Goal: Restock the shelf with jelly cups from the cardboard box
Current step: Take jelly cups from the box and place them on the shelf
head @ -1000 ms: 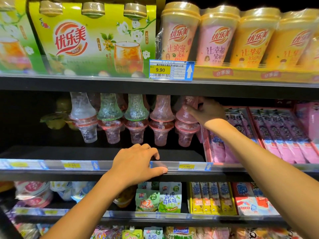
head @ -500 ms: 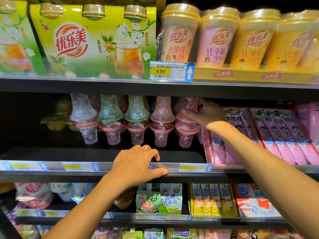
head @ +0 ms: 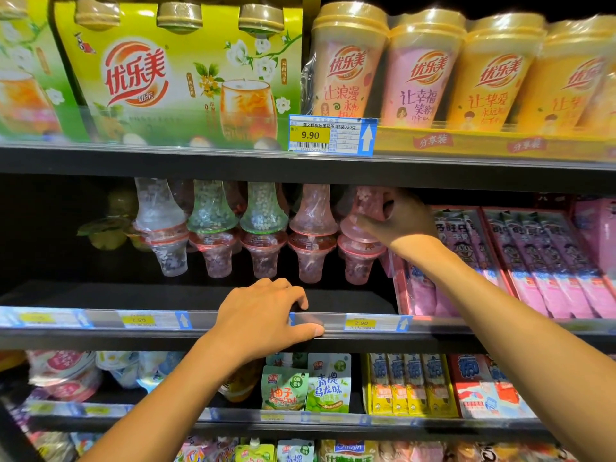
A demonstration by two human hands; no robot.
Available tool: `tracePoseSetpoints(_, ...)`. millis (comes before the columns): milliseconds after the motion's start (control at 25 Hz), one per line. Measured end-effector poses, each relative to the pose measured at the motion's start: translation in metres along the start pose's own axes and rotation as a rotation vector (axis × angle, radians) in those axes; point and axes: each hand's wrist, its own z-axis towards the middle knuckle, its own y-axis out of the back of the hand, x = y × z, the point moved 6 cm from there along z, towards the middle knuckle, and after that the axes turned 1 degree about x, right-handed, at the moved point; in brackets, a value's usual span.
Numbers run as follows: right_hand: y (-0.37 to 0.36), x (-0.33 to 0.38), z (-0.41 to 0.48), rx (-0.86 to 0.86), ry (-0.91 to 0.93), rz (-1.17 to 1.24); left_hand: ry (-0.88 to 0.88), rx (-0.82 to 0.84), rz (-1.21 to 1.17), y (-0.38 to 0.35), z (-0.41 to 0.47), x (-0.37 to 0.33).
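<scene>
On the middle shelf (head: pixel 100 296) stands a row of clear jelly cups stacked in pairs, the upper one inverted on the lower. The stacks run from a whitish one (head: pixel 160 228) through green ones (head: pixel 211 215) to pink ones (head: pixel 311 228). My right hand (head: pixel 396 218) reaches deep into the shelf and grips the inverted pink jelly cup (head: pixel 361 215) on top of the rightmost stack. My left hand (head: pixel 263 316) rests on the shelf's front rail, fingers curled over its edge and thumb along the price strip. The cardboard box is out of view.
Pink snack packs (head: pixel 520 261) fill the shelf right of the cups. Above sit milk tea cups (head: pixel 346 65) and a green multipack (head: pixel 173 75). Lower shelves hold pouches (head: pixel 328 383) and yellow packets (head: pixel 406 383). A lone yellowish jelly cup (head: pixel 106 233) lies at the row's left.
My right hand has closed further around the top pink cup on the rightmost stack. My left hand stays on the rail.
</scene>
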Motion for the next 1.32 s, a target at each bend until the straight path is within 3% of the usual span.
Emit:
tracePoseSetpoints(600, -0.001, -0.007, 0.002, 0.012, 0.011, 0.010, -0.001, -0.008, -0.013, 0.000, -0.001, 0.000)
tracePoseSetpoints(880, 0.022, -0.019, -0.066, 0.039, -0.151, 0.075, -0.008, -0.020, -0.016, -0.001, -0.001, 0.000)
tracePoseSetpoints(1080, 0.023, 0.007, -0.137, -0.031, 0.136, 0.144, -0.063, -0.185, 0.059, 0.002, -0.007, -0.002)
tracePoseSetpoints(1320, -0.007, 0.044, -0.176, 0.060, 0.193, 0.133, -0.138, -0.379, 0.071, 0.006, -0.039, 0.010)
